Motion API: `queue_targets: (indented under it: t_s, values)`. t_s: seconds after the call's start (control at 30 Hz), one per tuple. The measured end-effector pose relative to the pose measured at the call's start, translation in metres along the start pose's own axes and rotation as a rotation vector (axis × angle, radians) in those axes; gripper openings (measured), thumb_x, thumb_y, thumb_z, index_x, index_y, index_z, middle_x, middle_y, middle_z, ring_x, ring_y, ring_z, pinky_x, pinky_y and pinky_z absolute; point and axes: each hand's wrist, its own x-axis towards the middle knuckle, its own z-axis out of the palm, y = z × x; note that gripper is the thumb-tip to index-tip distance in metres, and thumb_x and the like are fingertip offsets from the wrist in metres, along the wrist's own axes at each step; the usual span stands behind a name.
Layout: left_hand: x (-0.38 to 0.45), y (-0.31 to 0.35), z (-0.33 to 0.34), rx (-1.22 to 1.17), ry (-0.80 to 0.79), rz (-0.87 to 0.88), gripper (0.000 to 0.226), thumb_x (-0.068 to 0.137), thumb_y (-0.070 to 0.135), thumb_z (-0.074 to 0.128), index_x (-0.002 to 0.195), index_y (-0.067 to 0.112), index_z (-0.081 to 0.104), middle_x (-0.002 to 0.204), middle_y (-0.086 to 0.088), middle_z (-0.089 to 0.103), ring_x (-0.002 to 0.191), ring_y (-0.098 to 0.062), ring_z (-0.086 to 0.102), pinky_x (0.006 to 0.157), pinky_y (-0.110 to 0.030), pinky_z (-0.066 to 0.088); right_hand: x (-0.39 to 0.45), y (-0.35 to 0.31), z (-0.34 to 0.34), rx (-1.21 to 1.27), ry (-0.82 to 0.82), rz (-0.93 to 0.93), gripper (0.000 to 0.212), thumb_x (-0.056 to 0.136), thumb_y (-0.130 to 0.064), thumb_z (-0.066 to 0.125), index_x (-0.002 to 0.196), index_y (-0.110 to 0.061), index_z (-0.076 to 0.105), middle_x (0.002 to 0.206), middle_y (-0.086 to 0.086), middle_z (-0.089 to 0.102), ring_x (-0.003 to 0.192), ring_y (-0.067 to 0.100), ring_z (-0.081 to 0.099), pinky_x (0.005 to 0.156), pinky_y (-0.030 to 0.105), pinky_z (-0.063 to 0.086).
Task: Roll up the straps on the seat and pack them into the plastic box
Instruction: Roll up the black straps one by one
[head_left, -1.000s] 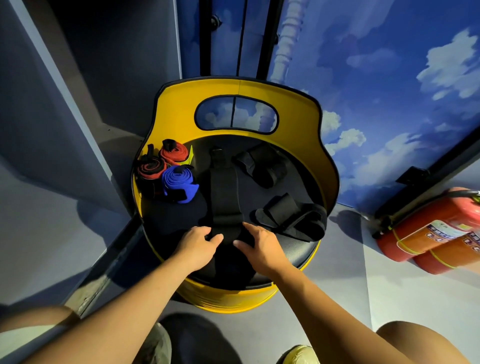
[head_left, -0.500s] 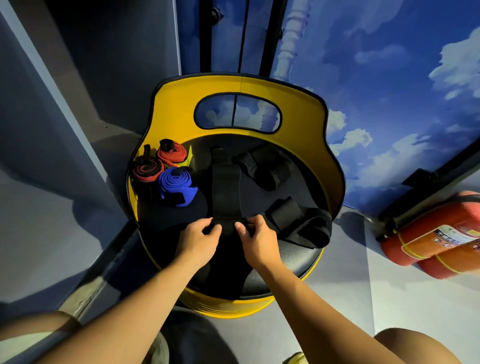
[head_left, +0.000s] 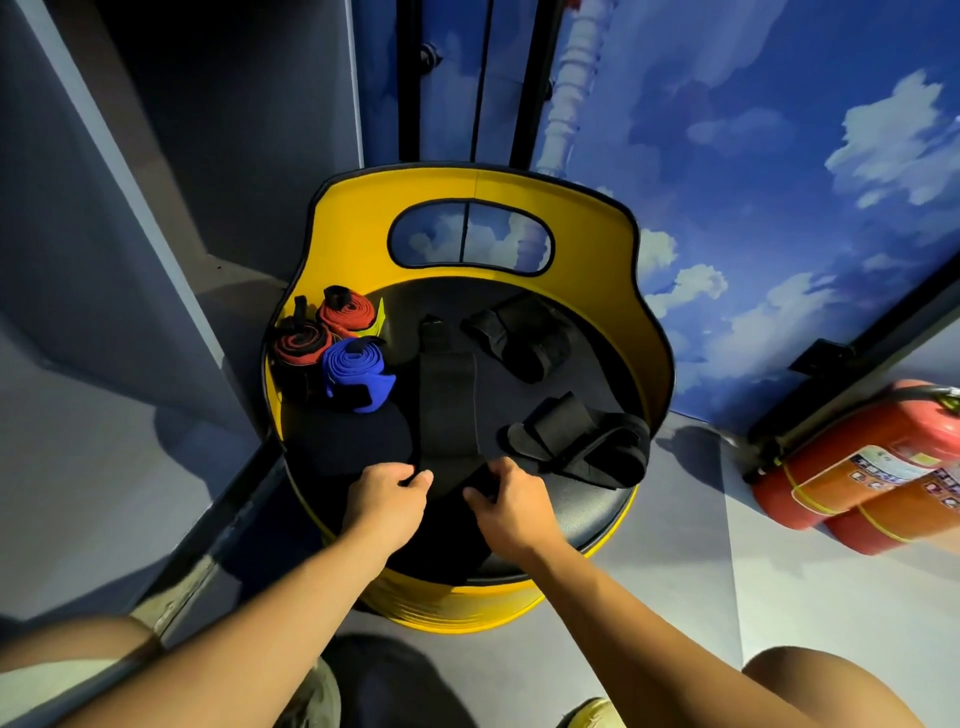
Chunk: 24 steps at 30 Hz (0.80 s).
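Since the frame a second ago my hands have drawn a little apart along the near end of the flat black strap (head_left: 448, 410), and the strap's near edge now looks folded over itself where before it lay flat under my fingertips. My left hand (head_left: 387, 496) has thumb and curled fingers pinching the strap's near left corner, and my right hand (head_left: 506, 501) pinches the near right corner the same way, so I judge I am starting the first turn of the roll. The strap runs from my hands toward the far side of the seat (head_left: 587, 514), lying down the middle of the black cushion. Two more loose black straps (head_left: 582, 441) lie to the right, one near and one far, while the blue roll (head_left: 356, 376) and two red-and-black rolls (head_left: 324, 332) stand at the far left, in what may be the plastic box, though I cannot make out its walls clearly. What worries me is a skewed start: if one hand turns faster, the roll cones and goes slack. Black on black hides the edges, so I could also catch the cushion or miss a corner. The nearest loose strap lies just beside my right hand and could get dragged in.
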Motion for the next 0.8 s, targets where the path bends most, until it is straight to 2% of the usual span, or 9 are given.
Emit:
queue_targets:
  t_s: [0.07, 0.17, 0.27, 0.33, 0.4, 0.53, 0.63, 0.7, 0.8]
  values:
    - [0.007, 0.001, -0.001, 0.004, -0.008, -0.01, 0.03, 0.096, 0.04, 0.062, 0.094, 0.014, 0.075, 0.095, -0.006, 0.073, 0.092, -0.024, 0.067, 0.078, -0.035, 0.054, 0.002, -0.003, -0.002, -0.03, 0.004, -0.008, 0.039, 0.093, -0.039, 0.064, 0.121, -0.011, 0.061, 0.113, 0.013, 0.07, 0.106, 0.032, 0.064, 0.085, 0.035, 0.052]
    - [0.013, 0.008, -0.004, 0.01, 0.032, -0.029, 0.045, 0.095, 0.043, 0.063, 0.062, 0.012, 0.061, 0.067, -0.005, 0.063, 0.069, -0.023, 0.061, 0.058, -0.031, 0.044, 0.011, -0.005, -0.003, -0.068, 0.001, -0.008, 0.041, 0.096, -0.046, 0.059, 0.109, -0.009, 0.066, 0.108, 0.015, 0.071, 0.105, 0.035, 0.064, 0.084, 0.037, 0.051]
    - [0.021, 0.017, -0.003, -0.036, 0.113, 0.002, 0.025, 0.091, 0.039, 0.07, 0.085, 0.014, 0.069, 0.085, 0.0, 0.068, 0.082, -0.019, 0.063, 0.067, -0.029, 0.047, 0.023, -0.009, -0.003, -0.033, 0.023, 0.019, 0.045, 0.094, -0.051, 0.06, 0.1, -0.007, 0.065, 0.102, 0.015, 0.071, 0.103, 0.035, 0.063, 0.08, 0.035, 0.047]
    - [0.025, 0.022, -0.002, -0.085, 0.143, 0.025, 0.019, 0.091, 0.033, 0.072, 0.1, 0.017, 0.069, 0.096, 0.004, 0.068, 0.092, -0.017, 0.064, 0.074, -0.027, 0.047, 0.03, -0.011, 0.0, 0.077, 0.063, 0.026, 0.043, 0.092, -0.047, 0.065, 0.11, -0.008, 0.062, 0.109, 0.012, 0.07, 0.107, 0.031, 0.063, 0.079, 0.031, 0.044]
    - [0.03, 0.024, -0.001, -0.1, 0.151, 0.035, 0.018, 0.091, 0.033, 0.071, 0.101, 0.018, 0.07, 0.094, 0.005, 0.068, 0.093, -0.017, 0.066, 0.074, -0.026, 0.047, 0.033, -0.013, 0.001, 0.173, 0.085, 0.047, 0.045, 0.091, -0.043, 0.068, 0.122, -0.012, 0.056, 0.116, 0.009, 0.069, 0.111, 0.027, 0.062, 0.078, 0.025, 0.039]
    - [0.035, 0.023, -0.004, -0.145, 0.017, -0.026, 0.037, 0.084, 0.04, 0.077, 0.113, 0.02, 0.067, 0.099, 0.007, 0.067, 0.088, -0.009, 0.063, 0.068, -0.023, 0.048, 0.041, -0.009, 0.001, 0.212, 0.106, 0.075, 0.033, 0.09, -0.046, 0.068, 0.1, -0.017, 0.058, 0.093, 0.0, 0.066, 0.101, 0.027, 0.064, 0.073, 0.026, 0.038]
    - [0.036, 0.014, -0.001, -0.136, -0.099, -0.005, 0.063, 0.076, 0.031, 0.084, 0.133, 0.023, 0.058, 0.122, 0.001, 0.064, 0.106, -0.016, 0.063, 0.085, -0.027, 0.05, 0.041, -0.008, 0.005, 0.245, 0.116, 0.103, 0.034, 0.091, -0.049, 0.066, 0.095, -0.016, 0.058, 0.092, -0.002, 0.067, 0.1, 0.027, 0.064, 0.078, 0.03, 0.044]
    - [0.035, 0.008, 0.0, -0.125, -0.111, 0.015, 0.065, 0.079, 0.025, 0.083, 0.138, 0.026, 0.055, 0.132, 0.0, 0.061, 0.117, -0.018, 0.06, 0.095, -0.032, 0.051, 0.039, -0.009, 0.008, 0.238, 0.114, 0.108, 0.041, 0.091, -0.05, 0.065, 0.103, -0.011, 0.063, 0.1, 0.005, 0.071, 0.101, 0.028, 0.065, 0.085, 0.035, 0.049]
    - [0.029, 0.004, -0.002, -0.145, -0.118, 0.041, 0.065, 0.083, 0.024, 0.081, 0.142, 0.027, 0.053, 0.14, 0.001, 0.058, 0.127, -0.02, 0.056, 0.105, -0.039, 0.049, 0.032, -0.01, 0.003, 0.29, 0.025, 0.175, 0.032, 0.087, -0.038, 0.068, 0.107, -0.014, 0.064, 0.103, 0.003, 0.071, 0.099, 0.022, 0.066, 0.091, 0.038, 0.052]
